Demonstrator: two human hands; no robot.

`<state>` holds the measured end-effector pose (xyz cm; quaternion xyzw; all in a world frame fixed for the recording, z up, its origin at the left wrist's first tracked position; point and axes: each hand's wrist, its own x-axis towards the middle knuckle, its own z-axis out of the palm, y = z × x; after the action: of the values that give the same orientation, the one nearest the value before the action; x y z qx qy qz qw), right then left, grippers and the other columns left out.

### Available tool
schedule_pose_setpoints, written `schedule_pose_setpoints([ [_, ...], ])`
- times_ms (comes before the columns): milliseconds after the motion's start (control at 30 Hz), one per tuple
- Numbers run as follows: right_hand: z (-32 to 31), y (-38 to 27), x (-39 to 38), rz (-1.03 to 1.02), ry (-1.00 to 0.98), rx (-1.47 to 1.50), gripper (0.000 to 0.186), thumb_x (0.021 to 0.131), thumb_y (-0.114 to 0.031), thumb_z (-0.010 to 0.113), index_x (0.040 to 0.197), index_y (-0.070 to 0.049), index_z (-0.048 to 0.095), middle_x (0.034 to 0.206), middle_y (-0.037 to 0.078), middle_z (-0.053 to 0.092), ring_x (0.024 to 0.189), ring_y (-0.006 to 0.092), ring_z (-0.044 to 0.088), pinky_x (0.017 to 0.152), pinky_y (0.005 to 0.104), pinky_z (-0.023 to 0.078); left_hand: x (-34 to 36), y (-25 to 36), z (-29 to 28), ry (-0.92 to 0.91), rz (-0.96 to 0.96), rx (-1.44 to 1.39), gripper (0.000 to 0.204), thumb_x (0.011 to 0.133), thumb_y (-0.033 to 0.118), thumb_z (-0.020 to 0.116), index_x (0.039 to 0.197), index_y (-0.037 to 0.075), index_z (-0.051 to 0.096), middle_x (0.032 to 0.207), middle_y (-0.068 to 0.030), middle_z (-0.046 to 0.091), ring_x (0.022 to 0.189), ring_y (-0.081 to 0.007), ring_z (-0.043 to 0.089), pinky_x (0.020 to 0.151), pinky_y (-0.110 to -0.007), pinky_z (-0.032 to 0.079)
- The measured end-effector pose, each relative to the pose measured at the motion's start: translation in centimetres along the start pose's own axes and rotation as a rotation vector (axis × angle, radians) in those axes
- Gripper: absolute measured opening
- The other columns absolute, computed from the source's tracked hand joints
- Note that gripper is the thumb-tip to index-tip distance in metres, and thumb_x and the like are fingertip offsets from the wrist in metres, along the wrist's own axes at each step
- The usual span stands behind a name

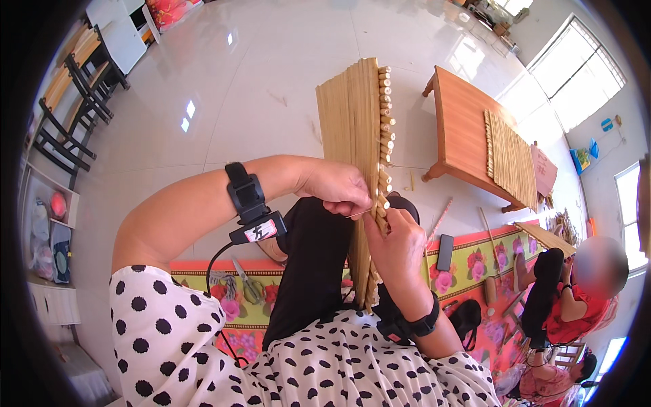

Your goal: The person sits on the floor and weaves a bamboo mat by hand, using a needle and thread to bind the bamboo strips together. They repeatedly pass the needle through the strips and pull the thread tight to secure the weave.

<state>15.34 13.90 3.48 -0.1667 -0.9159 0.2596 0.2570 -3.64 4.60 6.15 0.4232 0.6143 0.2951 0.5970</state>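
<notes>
A stiff mat of straw-coloured plant stalks [347, 108] stands on edge across my lap, its cut stalk ends lined up along the right side. My left hand [339, 191] is closed in a pinch at that edge. A thin needle-like strand [359, 214] shows at its fingertips; whether it is needle or thread I cannot tell. Just below, my right hand [399, 245] grips the stalk-end edge of the mat between thumb and fingers. Both hands nearly meet there, and their fingers partly hide the spot.
On the flowered floor mat [234, 329] lie scissors [247, 279], a phone [445, 252] and a stick [489, 237]. A wooden table [468, 129] at right bears another stalk mat [512, 159]. Two people sit at lower right; one in red [573, 312] holds a stalk mat. Chairs [74, 102] line the left.
</notes>
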Motion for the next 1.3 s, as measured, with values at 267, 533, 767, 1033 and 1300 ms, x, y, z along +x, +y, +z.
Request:
schedule_pose_setpoints([
  [267, -0.1, 0.0, 0.1, 0.004, -0.023, -0.062, 0.02, 0.083, -0.017, 0.073, 0.077, -0.003, 0.06, 0.071, 0.015, 0.059, 0.061, 0.0386, 0.061, 0.053, 0.0459, 0.05, 0.2, -0.8, 1.5, 0.117, 0.267, 0.158, 0.033, 0.093, 0.02, 0.059, 0.068, 0.0, 0.052, 0.06, -0.0012, 0.046, 0.057, -0.0092, 0.04, 0.053, -0.03, 0.036],
  [533, -0.1, 0.7, 0.8, -0.038, -0.006, 0.005, 0.026, 0.079, -0.013, 0.076, 0.07, -0.001, 0.055, 0.063, 0.016, 0.056, 0.053, 0.0357, 0.057, 0.049, 0.0421, 0.045, -1.7, -3.2, 2.5, 0.194, 0.538, 0.407, 0.032, 0.087, 0.021, 0.058, 0.064, 0.001, 0.05, 0.056, -0.015, 0.047, 0.049, -0.0278, 0.044, 0.05, -0.04, 0.037],
  [767, -1.1, 1.4, 1.5, 0.025, -0.034, -0.034, 0.028, 0.079, -0.016, 0.077, 0.072, 0.001, 0.056, 0.064, 0.015, 0.057, 0.053, 0.0335, 0.058, 0.048, 0.0393, 0.044, -8.1, -4.3, 3.2, 0.566, 0.485, 0.805, 0.03, 0.09, 0.022, 0.065, 0.066, 0.007, 0.053, 0.064, -0.0068, 0.055, 0.058, -0.029, 0.056, 0.051, -0.041, 0.044],
  [1033, -1.2, 2.0, 0.6, 0.105, -0.027, -0.061, 0.04, 0.078, -0.017, 0.08, 0.064, 0.0, 0.047, 0.057, 0.012, 0.052, 0.045, 0.021, 0.051, 0.045, 0.0326, 0.039, -6.3, -3.8, 5.3, 1.137, 0.848, 0.581, 0.011, 0.079, 0.006, 0.076, 0.086, 0.009, 0.068, 0.088, -0.0035, 0.066, 0.07, -0.0191, 0.067, 0.058, -0.031, 0.053],
  [1300, -1.2, 1.7, 0.1, 0.113, 0.015, -0.07, 0.026, 0.078, -0.016, 0.08, 0.081, 0.003, 0.062, 0.061, 0.011, 0.057, 0.051, 0.0165, 0.056, 0.049, 0.0294, 0.044, -3.3, -5.1, 6.3, 0.798, 1.074, -0.307, 0.008, 0.086, 0.003, 0.072, 0.088, 0.006, 0.065, 0.101, -0.0154, 0.072, 0.088, -0.0214, 0.071, 0.069, -0.03, 0.056],
])
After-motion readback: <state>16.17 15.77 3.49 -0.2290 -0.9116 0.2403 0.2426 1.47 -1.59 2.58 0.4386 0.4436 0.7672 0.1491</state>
